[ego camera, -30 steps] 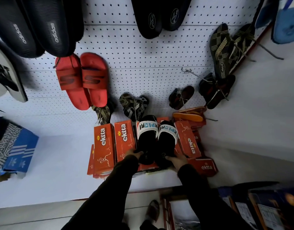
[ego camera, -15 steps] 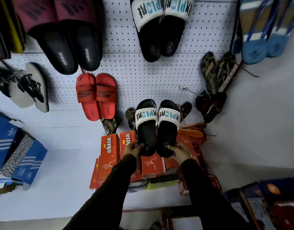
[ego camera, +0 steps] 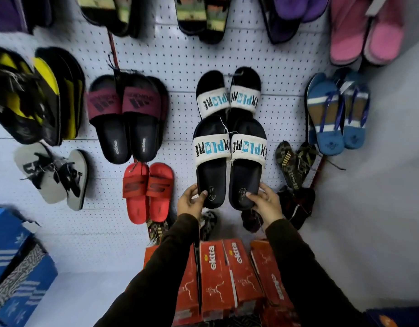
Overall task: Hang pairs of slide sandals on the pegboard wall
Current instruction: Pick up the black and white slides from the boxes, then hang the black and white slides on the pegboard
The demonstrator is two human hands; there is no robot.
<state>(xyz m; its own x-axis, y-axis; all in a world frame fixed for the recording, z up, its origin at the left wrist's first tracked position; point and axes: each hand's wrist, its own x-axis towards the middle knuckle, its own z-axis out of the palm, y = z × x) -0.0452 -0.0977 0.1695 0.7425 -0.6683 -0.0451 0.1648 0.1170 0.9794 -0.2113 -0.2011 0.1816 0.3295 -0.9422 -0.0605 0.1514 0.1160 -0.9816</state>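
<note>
A pair of black slide sandals (ego camera: 229,161) with white "EXPLORE" straps is being held up against the white pegboard wall (ego camera: 180,57) by two bare hands in dark sleeves. The heel of the left-side sandal is being gripped by the left hand (ego camera: 192,201), its thumb being pressed on the footbed and the other fingers being curled behind the sole. The heel of the right-side sandal is being gripped in the same manner by the right hand (ego camera: 266,202), thumb on top and fingers being wrapped around the outer edge. The two sandals are being kept side by side, toes up, their straps touching, with a thin string seen between them.

The toes of the held pair are being overlapped onto the heels of a matching hanging pair (ego camera: 228,95) directly above. To the left, maroon-strapped black slides (ego camera: 128,119) and, lower down, red slides (ego camera: 148,190) are being displayed on the board. Blue flip-flops (ego camera: 336,114) are being shown to the right, with dark patterned sandals (ego camera: 294,164) just beneath them. Pink slippers (ego camera: 366,31) and purple slippers (ego camera: 288,13) are being hung along the top row, and yellow-and-black footwear (ego camera: 36,95) is being displayed at the far left above grey flip-flops (ego camera: 55,175).

Below the arms, orange "ektta" boxes (ego camera: 218,279) are being stood upright in a row, while blue shoe boxes (ego camera: 14,267) are being stacked at the lower left.
</note>
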